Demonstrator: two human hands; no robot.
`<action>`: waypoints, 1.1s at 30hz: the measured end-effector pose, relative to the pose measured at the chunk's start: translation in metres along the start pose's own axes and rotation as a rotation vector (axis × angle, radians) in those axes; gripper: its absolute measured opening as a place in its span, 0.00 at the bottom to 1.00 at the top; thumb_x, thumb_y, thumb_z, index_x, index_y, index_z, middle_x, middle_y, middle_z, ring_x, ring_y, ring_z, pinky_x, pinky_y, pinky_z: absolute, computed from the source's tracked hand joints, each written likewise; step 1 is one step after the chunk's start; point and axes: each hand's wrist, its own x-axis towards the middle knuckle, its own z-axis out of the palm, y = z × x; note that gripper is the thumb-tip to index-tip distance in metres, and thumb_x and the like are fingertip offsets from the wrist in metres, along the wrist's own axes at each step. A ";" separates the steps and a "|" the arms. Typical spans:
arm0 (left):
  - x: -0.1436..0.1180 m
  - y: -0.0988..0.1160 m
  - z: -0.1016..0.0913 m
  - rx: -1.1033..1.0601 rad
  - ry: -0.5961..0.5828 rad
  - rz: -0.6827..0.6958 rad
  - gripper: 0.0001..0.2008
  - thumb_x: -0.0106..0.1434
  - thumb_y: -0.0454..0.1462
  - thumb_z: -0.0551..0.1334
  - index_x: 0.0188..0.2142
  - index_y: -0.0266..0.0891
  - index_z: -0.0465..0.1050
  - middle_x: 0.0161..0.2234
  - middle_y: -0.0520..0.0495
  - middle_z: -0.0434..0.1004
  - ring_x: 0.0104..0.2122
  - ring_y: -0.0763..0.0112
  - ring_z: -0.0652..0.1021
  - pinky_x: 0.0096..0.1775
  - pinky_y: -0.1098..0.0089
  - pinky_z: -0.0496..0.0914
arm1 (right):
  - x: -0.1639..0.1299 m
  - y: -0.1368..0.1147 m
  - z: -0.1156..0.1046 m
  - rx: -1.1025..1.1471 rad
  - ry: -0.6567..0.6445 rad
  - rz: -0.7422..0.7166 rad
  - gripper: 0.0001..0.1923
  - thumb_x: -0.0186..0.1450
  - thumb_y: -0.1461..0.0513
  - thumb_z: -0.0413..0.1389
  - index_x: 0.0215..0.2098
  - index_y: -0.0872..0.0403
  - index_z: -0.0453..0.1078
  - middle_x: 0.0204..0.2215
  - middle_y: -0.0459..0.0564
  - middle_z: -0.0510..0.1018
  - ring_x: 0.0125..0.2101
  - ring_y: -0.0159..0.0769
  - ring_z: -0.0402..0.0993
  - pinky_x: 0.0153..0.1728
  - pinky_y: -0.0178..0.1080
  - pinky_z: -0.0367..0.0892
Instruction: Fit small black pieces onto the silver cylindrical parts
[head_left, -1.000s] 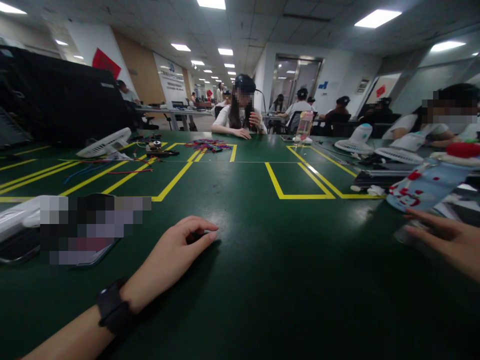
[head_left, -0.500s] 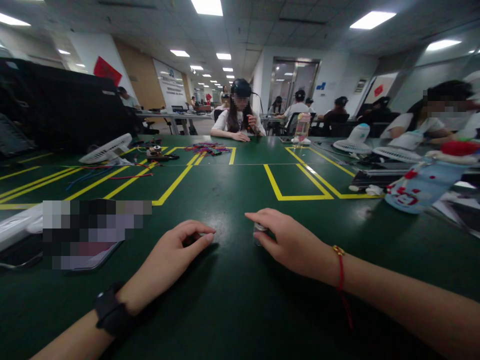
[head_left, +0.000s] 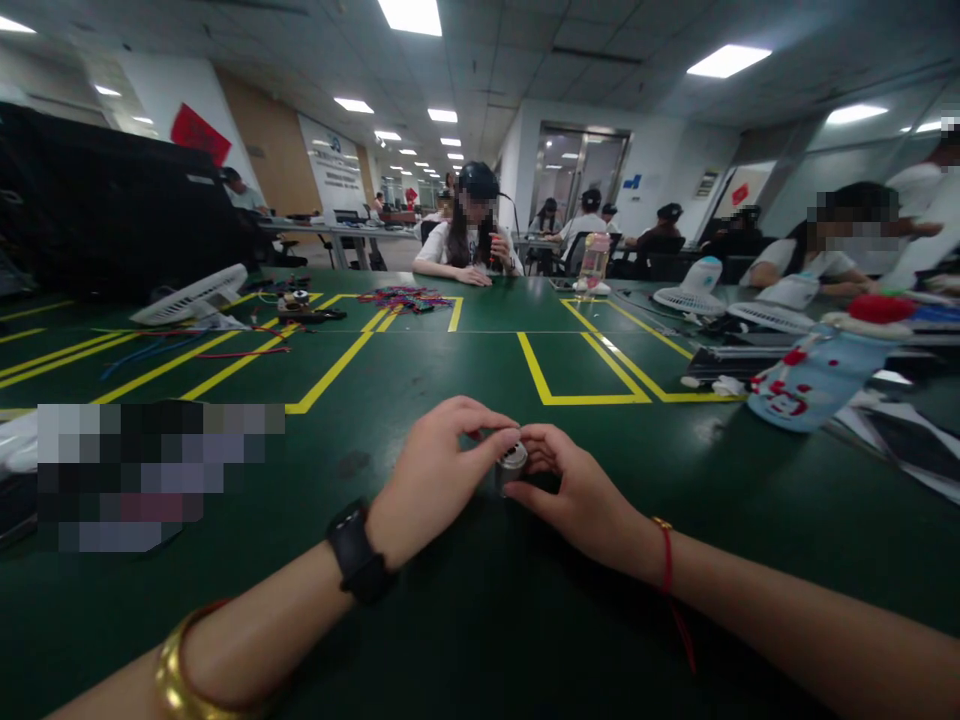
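A small round jar [head_left: 513, 462] with a silvery top stands on the dark green table between my hands; its lower part looks greyish and see-through. Curled around its right side, the fingers of my right hand [head_left: 581, 490] hold it, the thumb low at the front. My left hand [head_left: 442, 470] reaches over from the left, thumb and fingers closed on the rim of the top. Part of the jar is hidden by my fingers.
At left lie a blurred-out flat item [head_left: 135, 480], a white fan [head_left: 191, 297] and loose wires. A heap of coloured wires [head_left: 409, 298] lies farther back, before a seated person [head_left: 469, 235]. A blue bottle [head_left: 821, 380] and fans [head_left: 690, 285] stand right.
My left hand has come across to the right and closed on the jar's top. My right hand's fingers have curled more around the jar. The view has shifted slightly.
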 end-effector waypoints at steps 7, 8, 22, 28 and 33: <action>-0.016 -0.036 0.004 0.230 -0.166 -0.059 0.11 0.62 0.45 0.61 0.42 0.54 0.79 0.52 0.51 0.74 0.49 0.56 0.72 0.49 0.54 0.65 | -0.005 0.001 0.000 -0.127 0.056 -0.021 0.28 0.57 0.61 0.59 0.55 0.49 0.60 0.48 0.47 0.69 0.44 0.30 0.68 0.47 0.37 0.67; -0.017 -0.039 0.009 0.253 -0.182 -0.060 0.11 0.61 0.45 0.61 0.41 0.55 0.79 0.53 0.52 0.74 0.50 0.54 0.71 0.49 0.51 0.64 | -0.005 0.002 0.000 -0.140 0.052 -0.024 0.31 0.57 0.61 0.59 0.57 0.49 0.58 0.50 0.48 0.68 0.45 0.30 0.68 0.48 0.38 0.66; -0.050 -0.071 -0.056 0.007 -0.114 -0.340 0.23 0.60 0.52 0.59 0.53 0.52 0.69 0.51 0.50 0.75 0.47 0.58 0.75 0.47 0.60 0.69 | -0.080 0.057 -0.148 -0.752 0.592 0.255 0.32 0.55 0.44 0.56 0.54 0.49 0.63 0.44 0.52 0.72 0.36 0.42 0.71 0.34 0.45 0.69; -0.054 -0.076 -0.054 -0.026 -0.119 -0.419 0.23 0.60 0.53 0.59 0.51 0.48 0.70 0.45 0.47 0.77 0.42 0.59 0.77 0.42 0.61 0.70 | -0.151 0.103 -0.234 -1.056 0.590 0.548 0.36 0.53 0.39 0.54 0.53 0.48 0.61 0.43 0.58 0.72 0.33 0.49 0.72 0.29 0.46 0.66; -0.052 -0.070 -0.049 0.005 -0.112 -0.390 0.22 0.61 0.52 0.58 0.49 0.46 0.71 0.45 0.46 0.77 0.43 0.58 0.76 0.44 0.59 0.69 | -0.111 0.050 -0.172 -1.312 0.657 0.113 0.41 0.57 0.42 0.53 0.61 0.54 0.53 0.56 0.65 0.61 0.57 0.58 0.55 0.55 0.53 0.53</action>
